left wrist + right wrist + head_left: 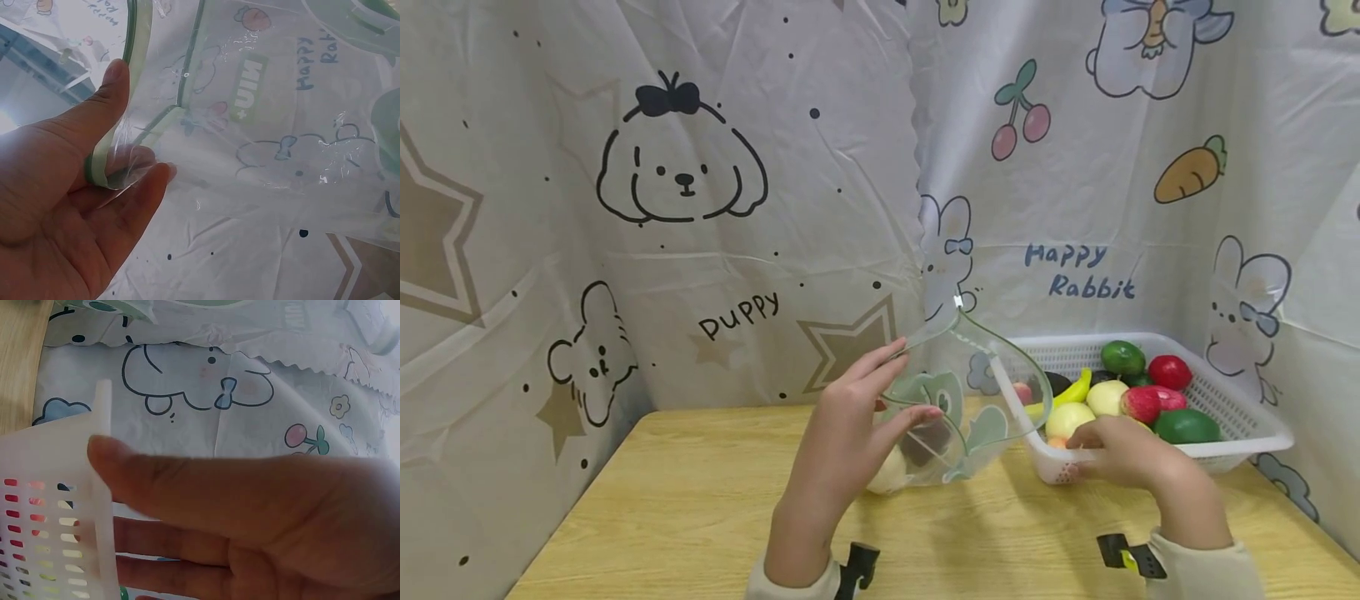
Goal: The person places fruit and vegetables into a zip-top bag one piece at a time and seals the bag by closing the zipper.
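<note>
My left hand (842,433) holds the mouth of a clear plastic bag (988,429) with green edging and green prints. In the left wrist view the thumb lies along the edge of the bag (256,175), and other fingers show behind the plastic. A dark purple item (927,442) and a pale round item (891,471) are inside the bag, on the table. My right hand (1131,454) grips the near left corner of a white basket (1262,433). Its thumb presses the outer wall in the right wrist view, while its fingers reach inside, partly hidden.
Toy fruit and vegetables fill the basket: a yellow banana (1078,390), pale round ones (1070,419), a red round one (1170,372) and green ones (1187,426). The wooden table (685,500) meets a printed curtain (722,275) at the back and sides.
</note>
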Available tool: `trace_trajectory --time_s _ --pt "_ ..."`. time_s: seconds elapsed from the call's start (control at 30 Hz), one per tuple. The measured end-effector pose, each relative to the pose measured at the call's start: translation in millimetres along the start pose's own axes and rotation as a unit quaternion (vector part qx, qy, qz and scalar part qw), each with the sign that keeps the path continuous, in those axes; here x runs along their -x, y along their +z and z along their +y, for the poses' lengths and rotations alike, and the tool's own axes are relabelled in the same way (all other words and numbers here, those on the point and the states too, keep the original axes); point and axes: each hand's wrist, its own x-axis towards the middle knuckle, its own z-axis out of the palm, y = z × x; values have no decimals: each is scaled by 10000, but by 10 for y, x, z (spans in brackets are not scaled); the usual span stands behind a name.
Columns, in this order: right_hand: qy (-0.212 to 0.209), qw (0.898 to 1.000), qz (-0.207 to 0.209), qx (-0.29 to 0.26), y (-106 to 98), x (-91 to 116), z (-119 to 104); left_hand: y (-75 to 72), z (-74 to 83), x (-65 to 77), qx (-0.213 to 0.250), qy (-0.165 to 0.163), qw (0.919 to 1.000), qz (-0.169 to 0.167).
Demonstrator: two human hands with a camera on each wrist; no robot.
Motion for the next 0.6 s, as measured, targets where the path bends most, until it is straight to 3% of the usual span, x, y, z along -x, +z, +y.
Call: trace_trajectory --time_s 0.17,0.43,0.5,0.6 --pt "142 9998 -158 -2 -29 28 -55 -7 1 3 -1 13 10000 -13" --pt "315 9958 -788 -330 -39 88 -199 -13 1 3 -28 18 10000 -47" --pt "248 9961 -786 -320 -52 91 -218 -15 2 4 -37 26 10000 -39" --pt "86 9988 -427 -203 -67 68 -201 -16 4 5 -57 55 10000 -10"
